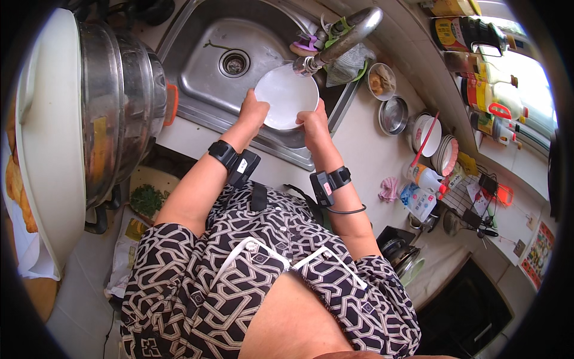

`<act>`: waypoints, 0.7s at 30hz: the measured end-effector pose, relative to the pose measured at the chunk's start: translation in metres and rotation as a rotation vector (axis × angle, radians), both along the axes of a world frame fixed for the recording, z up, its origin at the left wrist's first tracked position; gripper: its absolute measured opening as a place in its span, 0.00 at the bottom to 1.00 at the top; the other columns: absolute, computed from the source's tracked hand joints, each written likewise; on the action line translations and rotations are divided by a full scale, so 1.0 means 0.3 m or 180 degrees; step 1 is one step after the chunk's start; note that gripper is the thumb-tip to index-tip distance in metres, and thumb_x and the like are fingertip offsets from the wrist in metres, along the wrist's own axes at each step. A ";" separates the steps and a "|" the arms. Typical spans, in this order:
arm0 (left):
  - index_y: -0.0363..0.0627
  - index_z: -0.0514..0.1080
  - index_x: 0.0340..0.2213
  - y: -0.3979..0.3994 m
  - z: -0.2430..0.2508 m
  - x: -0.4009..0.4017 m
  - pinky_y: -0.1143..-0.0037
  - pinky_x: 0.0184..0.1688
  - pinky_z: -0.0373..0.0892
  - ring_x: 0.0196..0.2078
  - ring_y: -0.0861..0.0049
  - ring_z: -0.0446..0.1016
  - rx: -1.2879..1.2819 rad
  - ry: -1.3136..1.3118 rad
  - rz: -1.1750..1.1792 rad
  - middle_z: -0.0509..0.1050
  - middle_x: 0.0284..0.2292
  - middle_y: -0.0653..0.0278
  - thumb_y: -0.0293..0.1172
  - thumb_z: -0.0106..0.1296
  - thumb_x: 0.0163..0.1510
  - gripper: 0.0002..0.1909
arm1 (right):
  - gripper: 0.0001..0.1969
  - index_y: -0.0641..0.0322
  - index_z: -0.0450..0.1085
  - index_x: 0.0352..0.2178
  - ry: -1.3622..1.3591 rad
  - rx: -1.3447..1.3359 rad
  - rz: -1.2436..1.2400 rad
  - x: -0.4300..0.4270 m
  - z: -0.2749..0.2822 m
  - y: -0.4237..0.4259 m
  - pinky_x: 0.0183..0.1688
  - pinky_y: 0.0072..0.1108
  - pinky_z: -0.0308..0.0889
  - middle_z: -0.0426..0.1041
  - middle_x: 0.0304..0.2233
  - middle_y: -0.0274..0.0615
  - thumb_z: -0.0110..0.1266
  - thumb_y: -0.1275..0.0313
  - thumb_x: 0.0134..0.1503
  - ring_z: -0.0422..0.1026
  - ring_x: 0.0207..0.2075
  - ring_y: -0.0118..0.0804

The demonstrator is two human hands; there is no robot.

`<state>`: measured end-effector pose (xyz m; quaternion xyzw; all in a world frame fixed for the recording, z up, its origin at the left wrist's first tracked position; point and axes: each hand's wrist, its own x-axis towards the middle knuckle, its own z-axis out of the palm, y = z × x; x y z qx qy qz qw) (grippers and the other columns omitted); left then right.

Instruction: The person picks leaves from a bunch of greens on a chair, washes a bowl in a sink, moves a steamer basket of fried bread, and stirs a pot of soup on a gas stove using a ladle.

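Note:
A round white bowl or deep plate is held between my two hands over the near right part of the stainless steel sink. My left hand grips its left rim, and my right hand grips its lower right rim, with the thumb on the edge. Most of the fingers are hidden under the dish. The metal faucet reaches over the dish's far edge; no stream of water can be made out. Left of the dish lies the sink drain, with a green stem near it.
A large stacked metal steamer stands left of the sink. A mesh cloth hangs behind the faucet. On the right counter are a small bowl of food, metal bowls, stacked bowls and a pink cloth. Bottles line the windowsill.

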<state>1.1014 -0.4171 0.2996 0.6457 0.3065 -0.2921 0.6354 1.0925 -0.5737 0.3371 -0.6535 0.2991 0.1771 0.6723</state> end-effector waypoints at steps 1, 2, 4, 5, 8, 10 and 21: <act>0.33 0.60 0.40 0.002 -0.035 0.000 0.73 0.18 0.65 0.23 0.67 0.71 0.0128 -0.0195 0.0041 0.70 0.31 0.50 0.22 0.42 0.42 0.20 | 0.30 0.68 0.56 0.44 0.0074 -0.0042 0.0041 0.005 0.043 0.022 0.26 0.20 0.61 0.63 0.32 0.43 0.44 0.82 0.31 0.64 0.30 0.33; 0.33 0.61 0.40 0.009 -0.070 0.003 0.71 0.21 0.67 0.25 0.64 0.72 0.0257 -0.0391 0.0083 0.71 0.31 0.49 0.23 0.43 0.42 0.19 | 0.28 0.67 0.57 0.43 0.0147 -0.0083 0.0083 0.008 0.066 0.035 0.25 0.20 0.60 0.62 0.31 0.41 0.44 0.82 0.32 0.62 0.27 0.31; 0.33 0.62 0.40 0.029 -0.077 0.029 0.69 0.26 0.68 0.28 0.59 0.73 0.0858 -0.0692 -0.0460 0.72 0.32 0.47 0.25 0.43 0.42 0.20 | 0.29 0.67 0.57 0.43 0.0271 0.0002 0.0031 0.009 0.062 0.027 0.25 0.21 0.61 0.62 0.31 0.41 0.44 0.82 0.32 0.62 0.27 0.31; 0.32 0.63 0.39 0.041 -0.080 0.038 0.67 0.32 0.69 0.32 0.55 0.74 0.1466 -0.0991 -0.0991 0.72 0.32 0.45 0.26 0.44 0.41 0.20 | 0.29 0.67 0.57 0.43 0.0394 0.0094 -0.0007 0.009 0.061 0.025 0.25 0.21 0.62 0.62 0.31 0.41 0.44 0.82 0.32 0.63 0.27 0.32; 0.31 0.63 0.40 0.074 -0.018 0.081 0.66 0.40 0.67 0.38 0.53 0.72 0.1636 -0.0711 -0.1548 0.72 0.34 0.43 0.29 0.45 0.41 0.22 | 0.29 0.68 0.56 0.43 0.0301 -0.0034 0.0322 0.015 0.101 0.022 0.26 0.22 0.64 0.62 0.31 0.43 0.44 0.82 0.32 0.64 0.27 0.33; 0.32 0.64 0.40 0.074 -0.074 0.055 0.66 0.38 0.68 0.37 0.53 0.72 0.1404 -0.0802 -0.1274 0.72 0.34 0.43 0.29 0.46 0.41 0.22 | 0.29 0.68 0.56 0.43 0.0242 -0.0012 0.0271 0.015 0.054 0.016 0.26 0.23 0.65 0.62 0.31 0.43 0.44 0.82 0.32 0.64 0.27 0.34; 0.36 0.72 0.33 0.111 -0.047 0.102 0.67 0.36 0.69 0.35 0.54 0.73 0.1341 -0.0685 -0.1808 0.73 0.32 0.45 0.32 0.50 0.39 0.17 | 0.29 0.70 0.55 0.43 0.0321 0.0263 0.0418 0.006 0.046 -0.013 0.25 0.24 0.67 0.63 0.33 0.46 0.46 0.81 0.33 0.67 0.30 0.37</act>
